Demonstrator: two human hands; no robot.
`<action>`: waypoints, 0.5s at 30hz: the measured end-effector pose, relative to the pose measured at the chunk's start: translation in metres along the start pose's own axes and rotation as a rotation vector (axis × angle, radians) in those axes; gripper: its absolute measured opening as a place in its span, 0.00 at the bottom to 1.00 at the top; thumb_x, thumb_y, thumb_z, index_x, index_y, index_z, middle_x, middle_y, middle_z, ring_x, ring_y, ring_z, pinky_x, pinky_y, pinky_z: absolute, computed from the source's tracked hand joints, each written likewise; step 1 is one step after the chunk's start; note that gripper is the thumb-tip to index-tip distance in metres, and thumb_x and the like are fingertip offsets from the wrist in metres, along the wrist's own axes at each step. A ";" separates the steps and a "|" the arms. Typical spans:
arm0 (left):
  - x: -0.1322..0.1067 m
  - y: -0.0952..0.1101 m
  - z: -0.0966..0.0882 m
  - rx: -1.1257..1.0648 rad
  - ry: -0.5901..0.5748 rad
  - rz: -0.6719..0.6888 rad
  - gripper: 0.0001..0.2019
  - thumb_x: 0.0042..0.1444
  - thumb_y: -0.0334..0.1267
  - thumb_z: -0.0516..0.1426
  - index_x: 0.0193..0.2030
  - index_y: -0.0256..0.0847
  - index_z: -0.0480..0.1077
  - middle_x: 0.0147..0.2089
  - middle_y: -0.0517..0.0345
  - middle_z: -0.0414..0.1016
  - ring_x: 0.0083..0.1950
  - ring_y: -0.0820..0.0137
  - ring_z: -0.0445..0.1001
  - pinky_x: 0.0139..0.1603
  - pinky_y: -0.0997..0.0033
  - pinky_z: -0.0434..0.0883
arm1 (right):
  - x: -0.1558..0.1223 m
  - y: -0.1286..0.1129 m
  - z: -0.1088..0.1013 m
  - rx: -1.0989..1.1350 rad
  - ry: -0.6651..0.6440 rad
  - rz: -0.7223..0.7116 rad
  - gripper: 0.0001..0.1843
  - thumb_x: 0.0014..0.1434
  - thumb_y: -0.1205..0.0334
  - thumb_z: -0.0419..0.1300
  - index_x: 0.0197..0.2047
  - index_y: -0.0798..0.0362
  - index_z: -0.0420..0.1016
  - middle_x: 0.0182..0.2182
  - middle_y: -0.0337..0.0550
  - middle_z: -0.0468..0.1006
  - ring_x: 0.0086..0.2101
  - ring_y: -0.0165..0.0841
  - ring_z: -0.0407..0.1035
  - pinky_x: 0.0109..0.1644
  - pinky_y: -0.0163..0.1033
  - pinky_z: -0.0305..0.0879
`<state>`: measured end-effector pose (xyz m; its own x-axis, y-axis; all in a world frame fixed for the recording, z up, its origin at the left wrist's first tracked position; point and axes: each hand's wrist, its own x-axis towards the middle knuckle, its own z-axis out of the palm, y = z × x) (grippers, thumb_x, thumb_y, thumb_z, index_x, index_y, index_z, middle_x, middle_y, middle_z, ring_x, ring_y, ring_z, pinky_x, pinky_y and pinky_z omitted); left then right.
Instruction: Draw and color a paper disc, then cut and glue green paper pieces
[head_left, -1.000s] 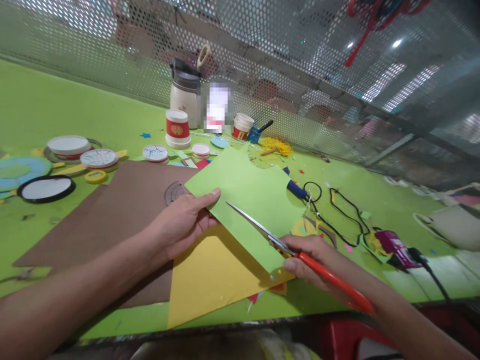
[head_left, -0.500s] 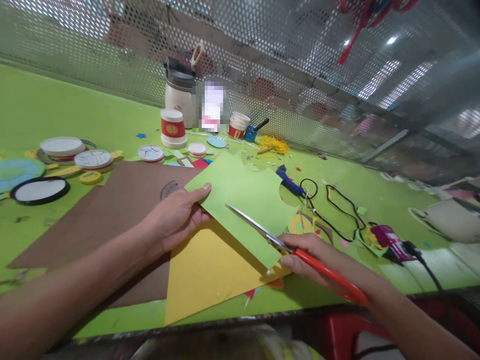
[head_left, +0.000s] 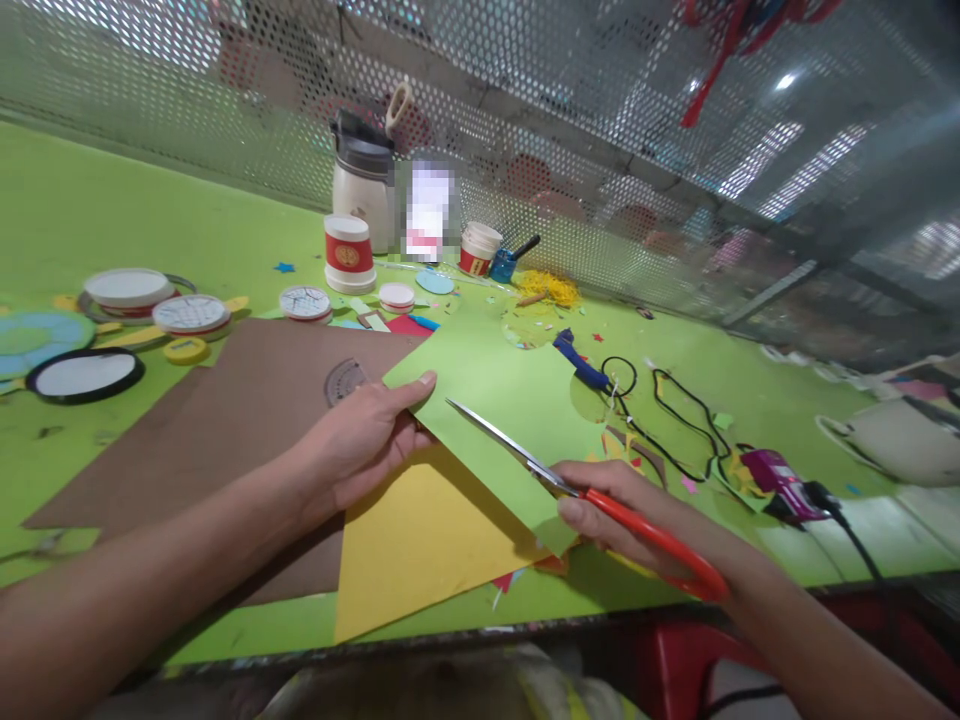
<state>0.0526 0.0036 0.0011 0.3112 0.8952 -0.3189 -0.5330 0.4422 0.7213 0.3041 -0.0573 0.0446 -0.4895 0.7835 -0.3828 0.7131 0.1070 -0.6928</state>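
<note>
My left hand (head_left: 371,435) pinches the left edge of a light green sheet of paper (head_left: 510,385), thumb on top and fingers beneath. The sheet's far right side has curved cut-outs. In my right hand (head_left: 615,515) is a pair of scissors (head_left: 495,432) with red handles, its blades lying close together over the green sheet and pointing to the left hand. Whether the lower blade is under the paper I cannot tell. Below the sheet lies a yellow sheet (head_left: 405,560), partly on top of brown sheets (head_left: 277,400) with a round stamp mark.
Paper tubs (head_left: 349,255), lids (head_left: 191,313), a black-rimmed disc (head_left: 86,377) and a kettle (head_left: 364,185) stand toward the back and left. On the right are a blue-handled tool (head_left: 581,360), a cord and a purple power plug block (head_left: 784,485). A perforated metal screen (head_left: 570,170) rises behind.
My left hand and the green sheet have shifted slightly to the right. The scissors have moved a little left and up over the paper.
</note>
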 end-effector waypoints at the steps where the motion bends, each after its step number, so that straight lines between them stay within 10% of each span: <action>1: 0.000 0.000 0.001 -0.004 -0.002 -0.005 0.13 0.63 0.27 0.53 0.51 0.29 0.73 0.43 0.41 0.83 0.42 0.59 0.83 0.47 0.57 0.81 | 0.001 0.000 0.000 -0.006 0.005 -0.005 0.24 0.66 0.40 0.48 0.33 0.54 0.63 0.25 0.34 0.59 0.27 0.28 0.55 0.29 0.34 0.52; 15: -0.001 0.000 0.001 -0.001 -0.005 0.014 0.14 0.63 0.28 0.53 0.53 0.28 0.73 0.45 0.38 0.82 0.43 0.57 0.82 0.45 0.56 0.82 | 0.004 0.001 0.004 0.002 0.031 -0.031 0.25 0.64 0.39 0.50 0.32 0.54 0.64 0.24 0.34 0.57 0.25 0.27 0.53 0.26 0.33 0.49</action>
<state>0.0529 0.0029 0.0017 0.3076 0.9010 -0.3057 -0.5381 0.4298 0.7251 0.3007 -0.0563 0.0403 -0.4959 0.7982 -0.3419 0.6966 0.1306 -0.7055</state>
